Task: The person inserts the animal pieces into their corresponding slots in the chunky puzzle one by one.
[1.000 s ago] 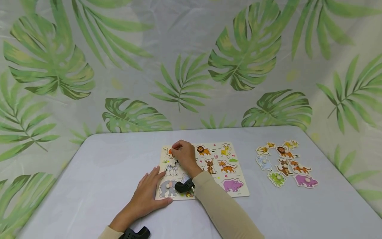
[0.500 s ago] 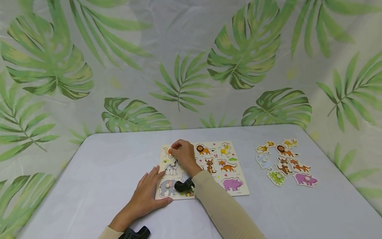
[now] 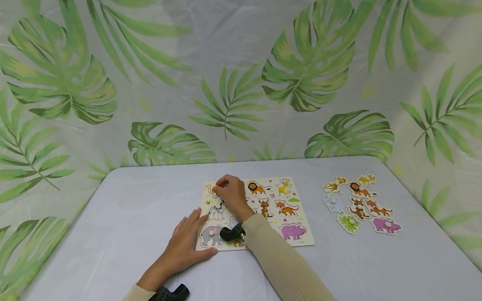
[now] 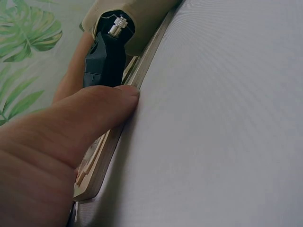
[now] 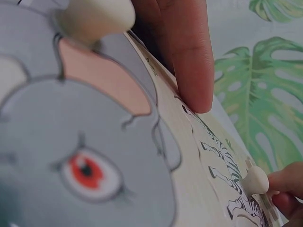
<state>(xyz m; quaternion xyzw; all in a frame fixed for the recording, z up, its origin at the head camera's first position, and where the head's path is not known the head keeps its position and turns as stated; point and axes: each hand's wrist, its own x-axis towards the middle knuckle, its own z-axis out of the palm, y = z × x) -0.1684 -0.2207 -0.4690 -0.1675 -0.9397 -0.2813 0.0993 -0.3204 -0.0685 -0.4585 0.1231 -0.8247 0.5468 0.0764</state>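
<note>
A light wooden puzzle board (image 3: 306,239) printed with animals lies on the table. At its far left corner my right hand (image 3: 234,195) bends down, thumb and index finger together at an orange animal puzzle piece (image 3: 214,191); its knob is hidden by the fingers. My left hand (image 3: 184,242) lies spread along the board's left edge, its thumb (image 4: 113,101) touching the front edge. Between the hands sit a knobbed elephant piece (image 5: 28,123) and a knobbed zebra piece (image 5: 229,163). In the right wrist view, my right fingertips (image 5: 289,184) show beyond the zebra's knob.
Loose knobbed pieces lie to the right of the board: a purple hippo (image 3: 386,226), a green animal (image 3: 348,224), a lion (image 3: 360,190), a tiger (image 3: 378,210) and several others. A leaf-patterned cloth (image 3: 229,108) hangs behind the white table (image 3: 124,217).
</note>
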